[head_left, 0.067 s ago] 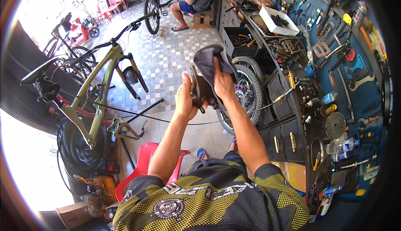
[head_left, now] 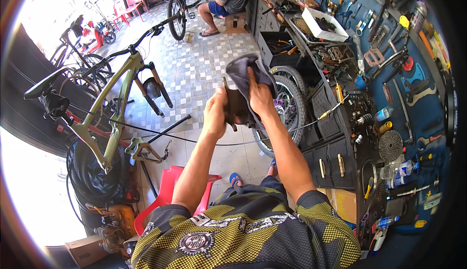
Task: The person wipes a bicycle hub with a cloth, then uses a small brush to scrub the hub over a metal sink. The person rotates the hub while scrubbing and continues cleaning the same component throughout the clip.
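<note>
Between my hands, in front of my chest, is a dark brown, forked bicycle part (head_left: 237, 104) whose exact kind I cannot make out. Along its left edge my left hand (head_left: 214, 115) is closed, thumb bent over the rim. A dark grey cloth (head_left: 236, 69) drapes over the part's right side. My right hand (head_left: 261, 98) grips the cloth against the part, with one finger stretched up along the fabric. Some fingers of both hands are hidden behind the part and cloth.
An olive bicycle frame (head_left: 115, 104) hangs at the left. A black cable (head_left: 194, 141) crosses below my hands. On the right are wheels (head_left: 287, 106), a drawer cabinet (head_left: 331, 156) and a blue tool wall (head_left: 369, 35). A red chair (head_left: 168, 186) stands near me; a person (head_left: 228, 1) sits far off.
The fingers and thumb of my left hand have curled in over the edge of the part, where the thumb stood upright before. My right hand and the cloth have barely moved.
</note>
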Demonstrator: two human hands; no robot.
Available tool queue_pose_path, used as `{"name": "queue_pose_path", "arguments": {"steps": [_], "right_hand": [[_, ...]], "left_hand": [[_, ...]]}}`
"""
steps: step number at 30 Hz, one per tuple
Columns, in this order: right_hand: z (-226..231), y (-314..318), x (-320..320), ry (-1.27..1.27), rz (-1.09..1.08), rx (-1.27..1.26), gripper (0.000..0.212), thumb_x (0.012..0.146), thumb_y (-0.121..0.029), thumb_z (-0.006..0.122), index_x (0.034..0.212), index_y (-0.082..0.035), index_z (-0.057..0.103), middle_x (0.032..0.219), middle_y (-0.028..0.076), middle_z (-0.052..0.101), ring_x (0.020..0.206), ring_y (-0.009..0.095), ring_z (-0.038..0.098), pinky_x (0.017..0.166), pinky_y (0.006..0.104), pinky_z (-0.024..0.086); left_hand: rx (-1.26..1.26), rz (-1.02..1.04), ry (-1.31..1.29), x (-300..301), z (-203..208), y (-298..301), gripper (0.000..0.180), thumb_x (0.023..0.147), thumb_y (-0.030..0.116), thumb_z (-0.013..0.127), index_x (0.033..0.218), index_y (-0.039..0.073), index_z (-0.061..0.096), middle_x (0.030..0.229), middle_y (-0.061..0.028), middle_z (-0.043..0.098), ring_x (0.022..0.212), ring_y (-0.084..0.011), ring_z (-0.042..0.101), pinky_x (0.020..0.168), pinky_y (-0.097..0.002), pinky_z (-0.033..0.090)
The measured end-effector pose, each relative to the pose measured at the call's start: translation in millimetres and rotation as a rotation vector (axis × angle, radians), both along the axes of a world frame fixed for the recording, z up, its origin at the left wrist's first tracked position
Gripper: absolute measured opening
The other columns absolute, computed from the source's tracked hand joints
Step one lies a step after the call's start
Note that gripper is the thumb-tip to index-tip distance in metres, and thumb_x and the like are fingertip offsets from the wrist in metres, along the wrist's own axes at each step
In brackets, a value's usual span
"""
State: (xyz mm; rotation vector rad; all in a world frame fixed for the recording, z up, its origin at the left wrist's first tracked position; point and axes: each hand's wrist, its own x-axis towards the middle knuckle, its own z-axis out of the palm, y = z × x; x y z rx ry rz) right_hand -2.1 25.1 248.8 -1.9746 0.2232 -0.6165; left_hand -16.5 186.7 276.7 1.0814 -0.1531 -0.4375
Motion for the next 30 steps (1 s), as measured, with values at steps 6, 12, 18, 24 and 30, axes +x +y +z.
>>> {"name": "queue_pose_path", "arguments": {"steps": [6, 12, 18, 24, 30], "right_hand": [[3, 17, -20, 0.111, -0.003, 0.213, 0.062, 0.112, -0.052, 0.045, 0.112, 0.003, 0.074, 0.094, 0.021, 0.076, 0.095, 0.033, 0.074, 0.085, 0.043, 0.054], [10, 17, -27, 0.045, -0.08, -0.11, 0.063, 0.114, -0.048, 0.039, 0.125, 0.007, 0.069, 0.108, 0.027, 0.075, 0.095, 0.038, 0.073, 0.083, 0.0451, 0.055], [-43, -6, -47, 0.226, 0.137, 1.162, 0.052, 0.101, -0.056, 0.068, 0.125, -0.01, 0.07, 0.106, 0.003, 0.07, 0.093, 0.015, 0.069, 0.077, 0.0317, 0.058], [-34, -7, -47, 0.054, 0.249, 0.914, 0.037, 0.106, -0.046, 0.066, 0.115, -0.01, 0.069, 0.109, 0.003, 0.071, 0.089, 0.013, 0.067, 0.08, 0.0318, 0.056], [-5, 22, -54, -0.216, 0.051, -0.297, 0.04, 0.101, -0.037, 0.073, 0.124, -0.004, 0.073, 0.111, 0.021, 0.074, 0.104, 0.041, 0.071, 0.093, 0.0489, 0.054]], "left_hand": [[0.387, 0.22, -0.329, 13, -14, -6, 0.045, 0.1, 0.043, 0.078, 0.085, 0.003, 0.063, 0.07, 0.0049, 0.056, 0.069, -0.0043, 0.045, 0.059, -0.0257, 0.039], [0.232, 0.506, -0.444, 1, -18, -39, 0.038, 0.101, 0.035, 0.077, 0.092, 0.002, 0.062, 0.079, 0.0016, 0.062, 0.076, -0.0071, 0.049, 0.068, -0.0266, 0.045], [-0.369, 0.212, 0.018, 19, -15, -24, 0.04, 0.11, 0.05, 0.057, 0.11, 0.01, 0.061, 0.085, -0.0009, 0.062, 0.058, -0.0075, 0.044, 0.048, -0.0238, 0.035], [-0.315, 0.065, -0.075, 29, -49, -21, 0.038, 0.111, 0.048, 0.055, 0.11, 0.011, 0.064, 0.089, -0.0002, 0.066, 0.066, -0.0085, 0.054, 0.052, -0.0271, 0.041], [-0.259, -0.03, -0.006, 33, -110, -28, 0.053, 0.106, 0.041, 0.066, 0.145, 0.007, 0.058, 0.143, -0.0092, 0.063, 0.127, -0.0221, 0.062, 0.109, -0.0407, 0.052]]}}
